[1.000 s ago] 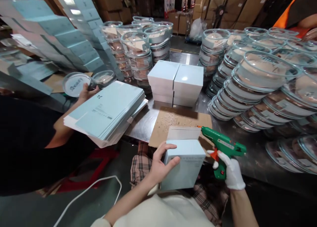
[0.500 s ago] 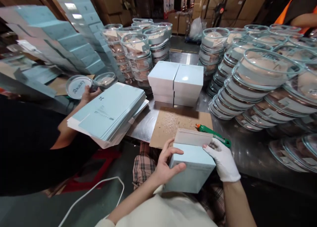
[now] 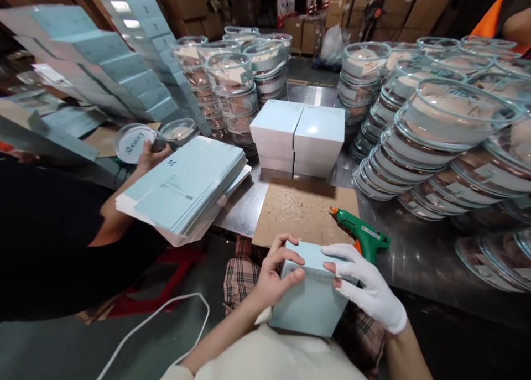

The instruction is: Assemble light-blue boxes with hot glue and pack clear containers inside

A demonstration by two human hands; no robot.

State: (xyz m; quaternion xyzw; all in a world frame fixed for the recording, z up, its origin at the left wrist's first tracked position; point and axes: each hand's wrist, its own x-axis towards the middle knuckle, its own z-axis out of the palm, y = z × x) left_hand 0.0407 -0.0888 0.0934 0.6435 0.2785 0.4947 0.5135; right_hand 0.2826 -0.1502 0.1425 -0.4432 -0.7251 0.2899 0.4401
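Pale blue box (image 3: 309,297) held over lap, at 6 o'clock of cardboard sheet (image 3: 298,211). Left hand (image 3: 271,275) fingers pinching left edge; gloved right hand (image 3: 369,289) fingers spread on lid. Judged light, thin-walled, crushable; best gripped at corners. Glue gun (image 3: 360,233) laid at 1 o'clock on desk (image 3: 415,258).

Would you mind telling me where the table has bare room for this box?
Bare steel lies right of the glue gun, before the leaning bowl stacks. The cardboard sheet is open too. Crowded: behind the stacked boxes and the flat cartons at left.
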